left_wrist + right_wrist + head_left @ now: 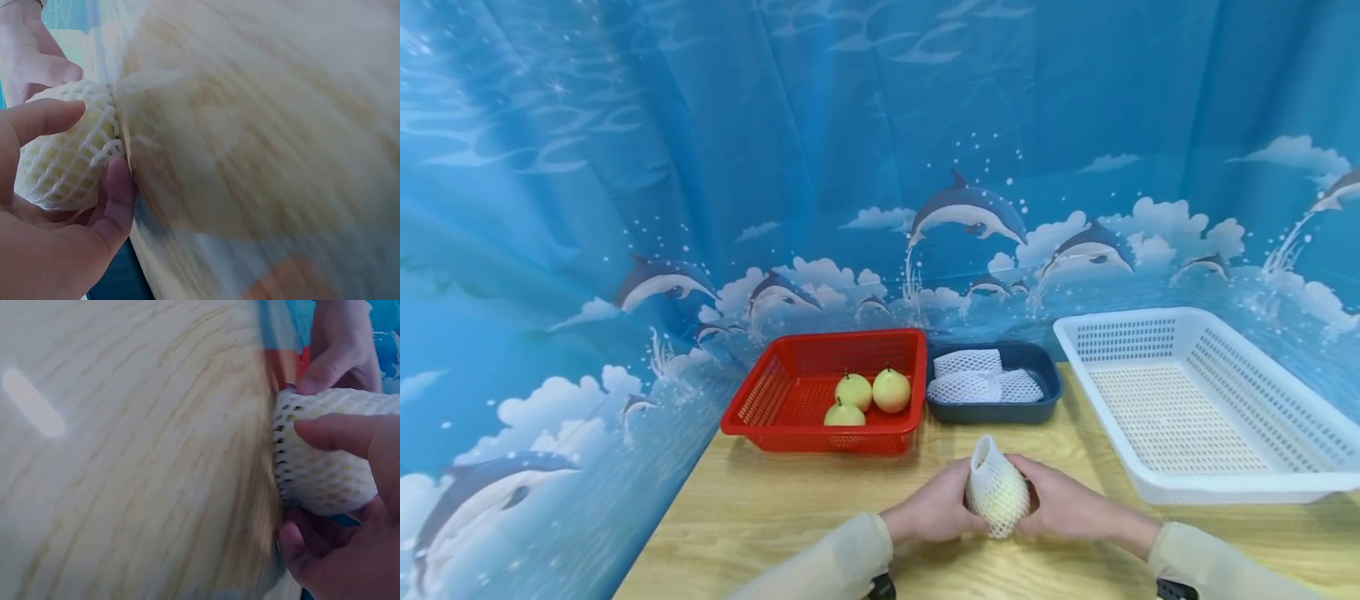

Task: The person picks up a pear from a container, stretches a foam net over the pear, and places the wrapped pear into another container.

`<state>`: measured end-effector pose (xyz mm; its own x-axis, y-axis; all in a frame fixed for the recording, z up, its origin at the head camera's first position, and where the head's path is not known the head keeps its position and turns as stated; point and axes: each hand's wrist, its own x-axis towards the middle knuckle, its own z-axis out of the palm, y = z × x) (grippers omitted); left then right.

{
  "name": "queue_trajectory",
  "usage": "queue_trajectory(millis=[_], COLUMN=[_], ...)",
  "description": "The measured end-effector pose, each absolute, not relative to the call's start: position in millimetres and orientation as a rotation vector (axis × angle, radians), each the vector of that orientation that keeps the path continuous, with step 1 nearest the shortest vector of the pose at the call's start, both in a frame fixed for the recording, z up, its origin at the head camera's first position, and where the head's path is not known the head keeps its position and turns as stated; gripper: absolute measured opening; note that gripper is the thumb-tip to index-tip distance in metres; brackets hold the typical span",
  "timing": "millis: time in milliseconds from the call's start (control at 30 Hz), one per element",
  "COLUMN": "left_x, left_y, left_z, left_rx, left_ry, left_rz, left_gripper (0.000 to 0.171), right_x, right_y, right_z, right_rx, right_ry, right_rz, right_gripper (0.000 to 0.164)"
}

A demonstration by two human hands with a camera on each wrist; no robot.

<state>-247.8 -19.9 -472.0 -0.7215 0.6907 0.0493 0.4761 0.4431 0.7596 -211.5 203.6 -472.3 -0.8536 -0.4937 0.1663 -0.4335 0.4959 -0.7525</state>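
Between both hands, low over the front of the table, is a pale yellow-green pear in a white foam net sleeve (1000, 493). My left hand (942, 502) holds it from the left, and my right hand (1060, 502) grips its other side. In the left wrist view, the left thumb lies across the netting (62, 147) while the other fingers curl beneath. A matching grip shows in the right wrist view, with the thumb over the foam mesh (331, 462). The sleeve's open end stands up loose above the fruit in the head view.
A red basket (760, 433) with three pears (891, 390) stands behind at left. Beside it, a dark blue tray (992, 412) holds several white foam net sleeves (966, 387). At right is a large white basket (1232, 483). A dolphin-print curtain (850, 167) hangs behind the wooden table (760, 508).
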Motion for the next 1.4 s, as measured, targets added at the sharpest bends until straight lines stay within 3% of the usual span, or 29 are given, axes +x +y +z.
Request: queue_trajectory(millis=[267,500,800,1100,1400], left_x=[-246.6,-247.4,-247.8,-243.9,-244.5], left_y=[-20.0,-17.1,-13.4,-11.5,-12.2], left_z=[-466.0,-459.1,-458.9,-456.5,-451.6], left_rx=[0.889,0.972,0.866,0.849,0.666], left_ry=[2.463,2.494,2.42,2.329,2.253], left_rz=[1.208,1.279,1.491,1.666,1.757], left_gripper=[0.081,0.092,0.08,0.09,0.075], right_x=[-209.9,-209.4,-206.0,-204.5,-204.8], right_y=[197.5,195.3,189.9,185.5,186.0], right_z=[-473.0,-467.5,-464.0,-460.1,-459.3], right_rx=[-0.763,-0.64,-0.71,-0.635,-0.581], right_ry=[2.799,2.782,2.895,2.968,2.997], right_rz=[-1.307,-1.452,-1.421,-1.444,-1.426], right_gripper=[0.093,0.088,0.085,0.085,0.082])
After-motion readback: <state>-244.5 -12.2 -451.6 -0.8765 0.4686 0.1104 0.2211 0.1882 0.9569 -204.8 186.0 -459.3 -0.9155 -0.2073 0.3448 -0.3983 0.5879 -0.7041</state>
